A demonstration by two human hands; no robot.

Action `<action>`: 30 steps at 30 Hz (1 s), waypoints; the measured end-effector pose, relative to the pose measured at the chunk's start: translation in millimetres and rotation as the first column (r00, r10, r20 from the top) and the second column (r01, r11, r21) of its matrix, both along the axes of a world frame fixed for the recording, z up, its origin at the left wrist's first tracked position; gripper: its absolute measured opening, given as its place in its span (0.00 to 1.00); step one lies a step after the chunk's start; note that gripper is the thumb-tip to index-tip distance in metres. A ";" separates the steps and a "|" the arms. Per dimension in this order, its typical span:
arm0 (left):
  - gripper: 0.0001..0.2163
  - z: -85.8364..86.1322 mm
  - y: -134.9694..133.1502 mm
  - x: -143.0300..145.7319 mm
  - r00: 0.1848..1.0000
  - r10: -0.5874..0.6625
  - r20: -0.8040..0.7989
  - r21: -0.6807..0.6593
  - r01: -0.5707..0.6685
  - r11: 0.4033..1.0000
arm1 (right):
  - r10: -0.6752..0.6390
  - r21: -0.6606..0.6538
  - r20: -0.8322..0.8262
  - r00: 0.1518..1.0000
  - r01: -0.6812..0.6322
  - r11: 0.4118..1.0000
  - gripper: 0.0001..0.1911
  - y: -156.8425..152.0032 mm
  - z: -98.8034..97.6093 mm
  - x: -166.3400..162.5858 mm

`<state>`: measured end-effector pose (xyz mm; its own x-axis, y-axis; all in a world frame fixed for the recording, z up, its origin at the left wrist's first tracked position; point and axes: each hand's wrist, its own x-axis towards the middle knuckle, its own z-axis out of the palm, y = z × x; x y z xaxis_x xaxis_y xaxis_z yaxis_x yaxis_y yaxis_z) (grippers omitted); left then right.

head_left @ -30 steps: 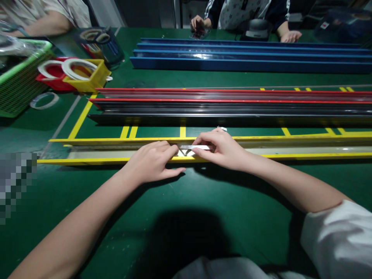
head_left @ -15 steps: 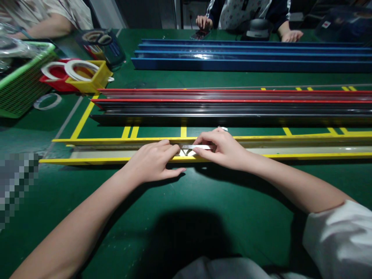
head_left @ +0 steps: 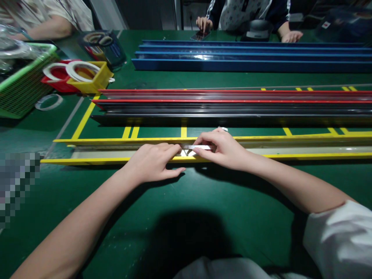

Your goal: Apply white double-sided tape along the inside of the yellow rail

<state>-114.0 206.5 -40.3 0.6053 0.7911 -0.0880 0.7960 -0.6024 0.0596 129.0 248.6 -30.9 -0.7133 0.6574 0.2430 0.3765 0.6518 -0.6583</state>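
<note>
A long yellow-edged channel [head_left: 95,161] lies lengthwise across the table in front of me, with a pale inner face. My left hand [head_left: 155,161] rests over it, fingertips pressed down inside and thumb stretched out apart over the near edge. Just to the right, my right hand [head_left: 222,149] pinches a thin white roll of tape [head_left: 205,147] between thumb and fingers. The roll is seen nearly edge-on, and part of it is hidden by the fingers. A narrow strip runs from it toward my left fingertips.
Red-edged and black channels [head_left: 180,120] lie beyond, then blue channels [head_left: 232,66]. At left are a green basket [head_left: 26,89], a yellow bin [head_left: 100,79] and a red bin [head_left: 62,85] with tape rolls, and a loose white ring [head_left: 49,102]. Two people sit across the green table [head_left: 186,217].
My left fingers have flattened slightly over the channel. My right hand stays in place with the roll of tape. The view has shifted very slightly.
</note>
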 end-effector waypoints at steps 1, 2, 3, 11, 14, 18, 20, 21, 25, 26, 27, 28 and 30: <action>0.24 0.4 0.0 0.2 1.000 0.000 -0.002 -0.002 0.000 1.000 | 0.001 0.000 -0.001 1.000 -0.001 1.000 0.11 0.0 0.1 -0.1; 0.24 0.8 0.0 0.3 1.000 -0.001 -0.003 -0.005 0.001 1.000 | 0.002 0.001 -0.002 1.000 -0.002 1.000 0.11 -0.1 0.3 -0.1; 0.24 1.1 -0.1 0.3 1.000 -0.002 -0.003 -0.008 0.002 1.000 | 0.002 0.000 -0.002 1.000 -0.002 1.000 0.11 -0.2 0.5 -0.1; 0.24 0.5 0.4 0.3 1.000 -0.011 0.010 -0.026 0.012 1.000 | 0.002 -0.005 0.004 1.000 -0.002 1.000 0.11 0.1 0.9 0.2; 0.24 0.4 0.7 0.4 1.000 -0.011 0.009 -0.035 0.011 0.999 | 0.003 -0.004 0.010 1.000 -0.002 1.000 0.11 0.4 0.9 0.0; 0.24 1.6 0.6 0.8 1.000 -0.010 0.007 -0.052 0.011 0.999 | -0.002 -0.004 0.013 1.000 0.002 1.000 0.12 0.4 0.9 0.1; 0.24 2.2 0.8 0.8 1.000 -0.008 0.008 -0.060 0.008 0.998 | -0.002 -0.006 0.011 1.000 0.002 1.000 0.12 0.3 0.8 0.1; 0.24 2.5 1.0 0.7 1.000 -0.007 0.008 -0.062 0.007 0.998 | -0.001 -0.007 0.010 1.000 0.002 1.000 0.12 0.3 0.7 0.1; 0.24 3.6 1.7 0.0 1.000 -0.011 0.011 -0.069 0.012 0.998 | 0.002 -0.004 0.008 1.000 -0.002 1.000 0.12 0.1 0.5 -0.1; 0.24 3.9 1.8 -0.1 1.000 -0.014 0.012 -0.071 0.015 0.997 | 0.002 -0.004 0.009 1.000 -0.002 1.000 0.12 0.2 0.6 -0.1; 0.24 4.0 1.8 -0.1 1.000 -0.016 0.012 -0.074 0.017 0.997 | 0.001 -0.004 0.010 1.000 -0.001 1.000 0.12 0.2 0.7 -0.2; 0.24 4.2 1.8 -0.2 1.000 -0.018 0.013 -0.077 0.019 0.997 | 0.001 -0.005 0.010 1.000 -0.001 1.000 0.12 0.2 0.8 -0.3; 0.24 4.2 1.6 -0.3 1.000 -0.021 0.018 -0.082 0.022 0.996 | -0.001 -0.006 0.011 1.000 0.001 1.000 0.12 0.2 0.9 -0.4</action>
<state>-114.3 208.1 -36.1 0.6242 0.7683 -0.1414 0.7812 -0.6120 0.1229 128.7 248.8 -30.0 -0.7150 0.6598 0.2313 0.3845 0.6474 -0.6581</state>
